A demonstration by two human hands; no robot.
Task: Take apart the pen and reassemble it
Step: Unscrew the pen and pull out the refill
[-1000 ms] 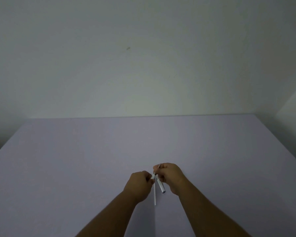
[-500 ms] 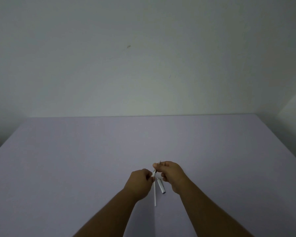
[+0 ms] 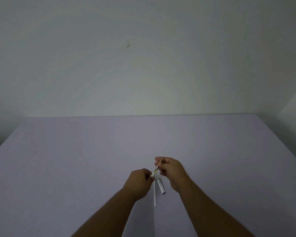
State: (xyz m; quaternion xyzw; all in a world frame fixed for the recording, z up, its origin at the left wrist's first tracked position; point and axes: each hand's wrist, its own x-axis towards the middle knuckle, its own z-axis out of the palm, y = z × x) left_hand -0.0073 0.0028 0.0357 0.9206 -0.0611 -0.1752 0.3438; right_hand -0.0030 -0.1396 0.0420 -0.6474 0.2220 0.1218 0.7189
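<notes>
Table: a broad, pale lilac table (image 3: 75, 168) against a plain whitish wall (image 3: 143, 65); every place below is given relative to the white tube.
White tube: a long thin white plastic pen tube (image 3: 155, 195) lying flat on the table, pointing away from the person, its far end hidden under the left hand.
Cap: a short white pen cap with a silver end (image 3: 160, 185) lying just right of the tube, slightly angled, apart from it.
Refill: a thin refill with a yellowish tip section and dark shaft (image 3: 158, 166) held in the air beyond the tube's far end, tilted.
Left hand (image 3: 140, 183): grip pinched on a small white piece (image 3: 152, 175) at the refill's lower end.
Right hand (image 3: 172, 171): grip pinched on the refill's upper shaft.
Obstruction: both hands cover the joint, so I cannot tell whether the pieces are joined.
</notes>
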